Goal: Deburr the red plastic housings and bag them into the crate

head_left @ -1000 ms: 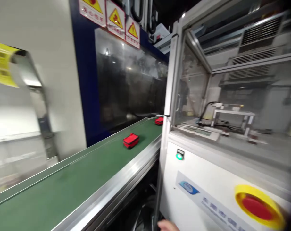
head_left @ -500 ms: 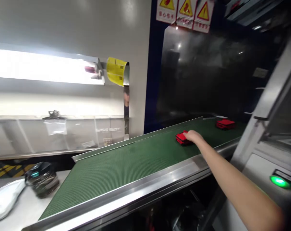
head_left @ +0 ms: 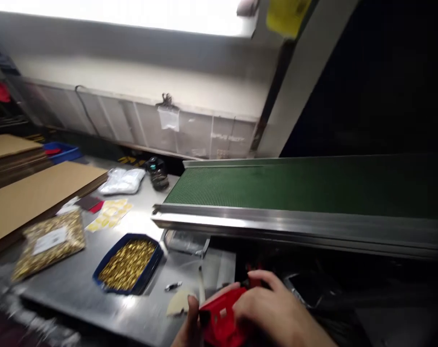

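Observation:
A red plastic part [head_left: 221, 320] with black edges is between my two hands at the bottom of the view. My left hand [head_left: 190, 320] grips its left side, the thumb in front and a finger along the top edge. My right hand [head_left: 273, 308] is closed on the part's right side with bent fingers, and its fingertips are partly hidden. The part's lower end runs out of the picture. Just left of the hands, a pale round disc [head_left: 177, 302] and a small dark metal piece [head_left: 173, 286] lie on the metal table [head_left: 77, 284].
A green conveyor belt [head_left: 277, 185] with a metal side rail [head_left: 262, 219] runs to the right. On the table are a blue tray [head_left: 100, 270] of small gold-coloured pieces, a bag [head_left: 54, 243] of similar pieces, a sticker sheet [head_left: 110, 214], a dark jar [head_left: 157, 174] and cardboard sheets [head_left: 41, 195].
The view has swung left and down to the table. My right hand has left the belt and is now near me, gripping a red part; my left hand has come into view on it.

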Demonstrator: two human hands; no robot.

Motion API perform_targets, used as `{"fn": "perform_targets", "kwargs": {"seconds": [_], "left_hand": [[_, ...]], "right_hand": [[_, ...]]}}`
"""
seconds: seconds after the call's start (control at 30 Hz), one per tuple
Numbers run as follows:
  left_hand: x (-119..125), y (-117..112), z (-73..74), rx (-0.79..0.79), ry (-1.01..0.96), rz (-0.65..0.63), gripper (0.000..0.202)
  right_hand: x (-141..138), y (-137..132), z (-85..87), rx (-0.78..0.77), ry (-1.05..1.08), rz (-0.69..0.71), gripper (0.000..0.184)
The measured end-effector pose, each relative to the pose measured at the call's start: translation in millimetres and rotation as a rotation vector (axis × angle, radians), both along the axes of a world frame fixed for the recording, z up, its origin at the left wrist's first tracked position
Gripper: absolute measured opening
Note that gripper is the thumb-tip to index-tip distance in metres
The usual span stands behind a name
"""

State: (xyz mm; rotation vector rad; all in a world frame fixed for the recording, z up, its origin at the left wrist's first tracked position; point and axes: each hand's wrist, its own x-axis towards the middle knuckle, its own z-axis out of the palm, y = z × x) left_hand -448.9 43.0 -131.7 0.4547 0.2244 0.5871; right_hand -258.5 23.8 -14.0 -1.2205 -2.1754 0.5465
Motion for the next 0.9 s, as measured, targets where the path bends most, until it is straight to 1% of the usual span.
{"fn": "perform_targets", "kwargs": {"seconds": [0.07, 0.1, 0.13, 0.2, 0.23, 0.27, 0.3, 0.33, 0.37, 0.4, 0.43, 0.5, 0.57, 0.67, 0.73, 0.83, 0.9], "left_hand": [[-20, -11, -9.3, -0.054, -0.043, 0.098, 0.098], [-31, -19, -12.8, -0.063, -0.005, 0.148, 0.097], [-43, -27, -15.4, -0.072, 0.044, 0.192, 0.096], [-65, -45, -18.6, -0.102, 0.122, 0.255, 0.099], [-74, -53, -19.4, -0.116, 0.152, 0.292, 0.1], [-81, -61, -19.9, -0.124, 0.184, 0.336, 0.101], [-88, -68, -20.1, -0.121, 0.225, 0.387, 0.103], [-92, -74, -20.0, -0.107, 0.274, 0.442, 0.104], [-96, -79, -19.9, -0.085, 0.329, 0.496, 0.106], [-98, -83, -19.8, -0.06, 0.389, 0.546, 0.109], [-99, -86, -19.8, -0.036, 0.449, 0.591, 0.111], [-99, -89, -19.4, 0.021, 0.571, 0.686, 0.114], [-97, -90, -17.7, 0.097, 0.667, 0.774, 0.112], [-89, -90, -10.9, 0.193, 0.748, 0.882, 0.098], [-82, -89, -4.7, 0.222, 0.771, 0.938, 0.09], [-73, -88, 2.1, 0.233, 0.779, 0.977, 0.091], [-69, -87, 3.6, 0.241, 0.795, 0.982, 0.092]], "right_hand": [[-28, -11, -39.7, -0.056, 0.105, 0.039, 0.012], [-38, -16, -55.0, -0.078, 0.151, 0.039, 0.012], [-44, -22, -67.1, -0.098, 0.185, 0.019, 0.017], [-51, -35, -83.1, -0.152, 0.208, -0.081, 0.033], [-53, -41, -88.3, -0.184, 0.219, -0.159, 0.038], [-56, -48, -92.6, -0.226, 0.241, -0.253, 0.039], [-59, -54, -96.3, -0.277, 0.277, -0.349, 0.036], [-63, -60, -99.5, -0.34, 0.334, -0.425, 0.031], [-69, -66, -102.3, -0.405, 0.414, -0.471, 0.026], [-76, -71, -104.5, -0.464, 0.51, -0.498, 0.024], [-84, -76, -105.9, -0.51, 0.61, -0.509, 0.026], [-100, -84, -106.8, -0.536, 0.793, -0.526, 0.03], [-113, -88, -105.6, -0.52, 0.908, -0.578, 0.029], [-120, -89, -102.2, -0.537, 0.965, -0.634, 0.025], [-119, -88, -99.7, -0.526, 0.953, -0.63, 0.023], [-114, -86, -96.9, -0.439, 0.898, -0.615, 0.02], [-111, -85, -96.6, -0.375, 0.858, -0.618, 0.02]]}}
